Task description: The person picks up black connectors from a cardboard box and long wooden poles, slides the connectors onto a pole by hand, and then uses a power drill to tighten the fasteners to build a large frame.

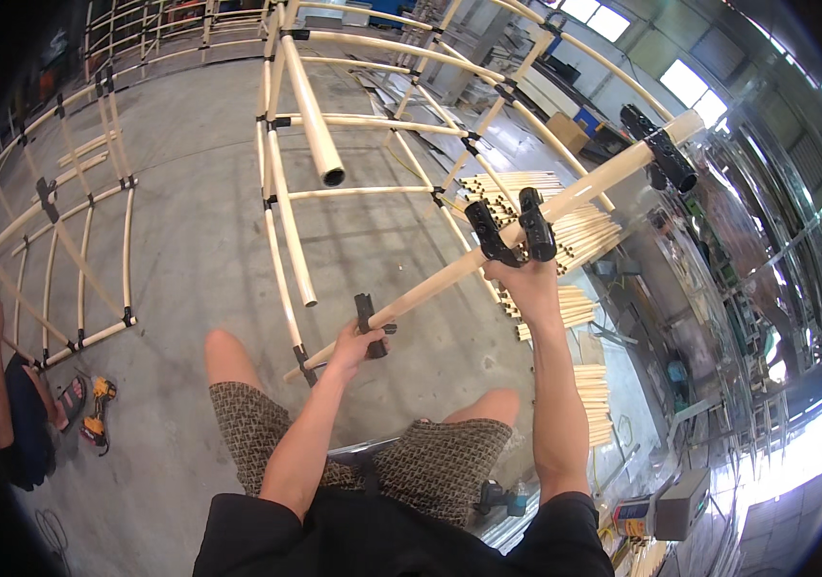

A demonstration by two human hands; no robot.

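A long cream-coloured pipe (440,280) slants across in front of me, from low left to high right. My left hand (350,348) is closed round a black pipe joint (365,310) near the pipe's lower end. Further along, my right hand (528,286) is closed from below on a pair of black pipe joints, one the left joint (484,227) and one the right joint (536,226). Its palm side is hidden. Another black joint (658,148) sits near the pipe's far end. A lower black joint (301,358) is by the near end.
A frame of cream pipes (363,122) rises ahead, with an open pipe end (332,176) jutting toward me. Stacked pipes (565,231) lie at right. At left, a person (22,404) works by another frame (87,221), beside a yellow power drill (97,415).
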